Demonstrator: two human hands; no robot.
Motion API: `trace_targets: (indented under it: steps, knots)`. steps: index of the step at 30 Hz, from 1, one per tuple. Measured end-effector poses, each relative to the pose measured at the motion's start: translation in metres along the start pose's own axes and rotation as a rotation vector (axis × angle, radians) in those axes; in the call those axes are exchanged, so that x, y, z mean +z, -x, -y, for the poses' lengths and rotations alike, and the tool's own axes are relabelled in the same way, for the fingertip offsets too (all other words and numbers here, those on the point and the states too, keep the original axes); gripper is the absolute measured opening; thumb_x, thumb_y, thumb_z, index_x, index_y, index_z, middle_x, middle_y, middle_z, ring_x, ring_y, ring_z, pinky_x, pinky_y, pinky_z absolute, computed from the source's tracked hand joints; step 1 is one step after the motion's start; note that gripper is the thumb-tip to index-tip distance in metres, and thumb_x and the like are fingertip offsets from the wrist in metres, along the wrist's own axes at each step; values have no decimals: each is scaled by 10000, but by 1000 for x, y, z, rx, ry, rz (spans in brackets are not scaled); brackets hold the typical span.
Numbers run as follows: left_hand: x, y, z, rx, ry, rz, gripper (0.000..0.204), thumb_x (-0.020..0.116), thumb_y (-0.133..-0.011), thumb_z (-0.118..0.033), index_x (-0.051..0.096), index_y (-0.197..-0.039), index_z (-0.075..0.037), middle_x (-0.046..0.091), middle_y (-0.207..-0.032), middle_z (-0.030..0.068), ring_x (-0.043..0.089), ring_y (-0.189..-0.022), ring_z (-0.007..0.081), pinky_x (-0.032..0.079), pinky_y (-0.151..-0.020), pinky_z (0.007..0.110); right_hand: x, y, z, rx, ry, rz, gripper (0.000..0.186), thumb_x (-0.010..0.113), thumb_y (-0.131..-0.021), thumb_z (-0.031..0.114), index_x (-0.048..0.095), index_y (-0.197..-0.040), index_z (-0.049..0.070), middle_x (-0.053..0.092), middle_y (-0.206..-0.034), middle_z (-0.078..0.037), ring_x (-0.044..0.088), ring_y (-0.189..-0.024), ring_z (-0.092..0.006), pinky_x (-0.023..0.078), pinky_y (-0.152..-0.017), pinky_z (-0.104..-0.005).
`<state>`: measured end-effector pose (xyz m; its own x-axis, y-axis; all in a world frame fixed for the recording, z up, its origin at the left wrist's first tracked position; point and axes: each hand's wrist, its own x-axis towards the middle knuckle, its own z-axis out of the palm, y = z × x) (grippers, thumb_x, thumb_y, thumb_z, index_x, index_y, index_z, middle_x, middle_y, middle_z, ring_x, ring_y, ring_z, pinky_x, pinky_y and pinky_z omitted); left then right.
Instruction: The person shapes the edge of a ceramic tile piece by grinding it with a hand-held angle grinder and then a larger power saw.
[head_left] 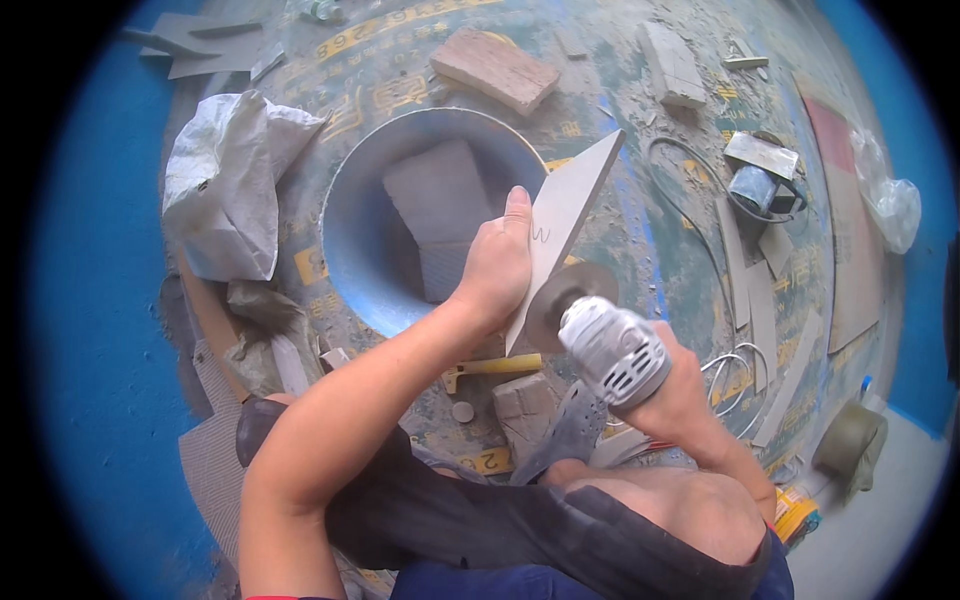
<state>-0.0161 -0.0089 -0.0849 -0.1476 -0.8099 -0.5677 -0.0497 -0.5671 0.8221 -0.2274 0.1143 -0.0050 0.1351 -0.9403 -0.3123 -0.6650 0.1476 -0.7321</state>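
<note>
My left hand (495, 255) is closed on a pale, thin tile (577, 195) with a pencilled mark, held tilted on edge over the right side of a round metal bucket (350, 220), thumb along its face. My right hand (665, 385) grips a grey angle grinder (615, 350), whose disc (555, 295) is at the tile's lower right edge; I cannot tell whether they touch. Inside the bucket lie grey blocks (430, 190). A yellow-handled tool (495, 365) lies just below the tile.
Around me on the dusty floor sheet lie a white sack (225, 175), a brick (495, 70), a pale block (670, 70), a second power tool (760, 175) with cables, tile strips (762, 320), cardboard (835, 260), clear plastic (885, 200) and a roll (850, 440). My bent legs are below.
</note>
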Motion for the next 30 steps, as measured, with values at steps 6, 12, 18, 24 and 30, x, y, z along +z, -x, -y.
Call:
trace_targets:
  steps: [6,12,18,24,30]
  knots:
    - [5,4,-6,5,132,45,731,298,-1134,-522,706,-1050,79,703,-959,120,581,-861,185,476,-853,360,-14,-21,-3,7,-132,-112,537,837,-655,121,568,-1113,44,713,-950,-192,703,-938,-444,555,-808,-442]
    - [3,9,-10,-18,114,37,720,295,-1134,-523,708,-1090,65,703,-977,108,592,-874,171,482,-862,343,-12,-15,1,29,-70,-4,627,843,-655,148,589,-1222,57,713,-1024,-186,699,-998,-430,559,-847,-438]
    - [2,-1,-1,-11,222,120,705,293,-1137,-517,722,-1081,40,707,-951,91,611,-842,154,500,-808,329,-20,-35,-10,50,-198,-116,563,856,-653,134,576,-1133,38,724,-937,-196,719,-922,-417,559,-802,-419]
    - [2,5,-5,0,155,92,702,289,-1136,-519,723,-1080,30,712,-937,76,627,-832,141,511,-784,323,-19,-28,1,8,-179,-47,560,858,-659,148,584,-1138,50,724,-986,-197,715,-953,-413,559,-825,-416]
    - [-1,-2,0,-1,192,154,692,253,-1143,-504,701,-1174,23,730,-1040,98,685,-893,152,559,-844,314,-25,-47,-10,-35,-248,-162,526,865,-675,160,598,-1113,46,730,-953,-185,733,-915,-385,562,-810,-415]
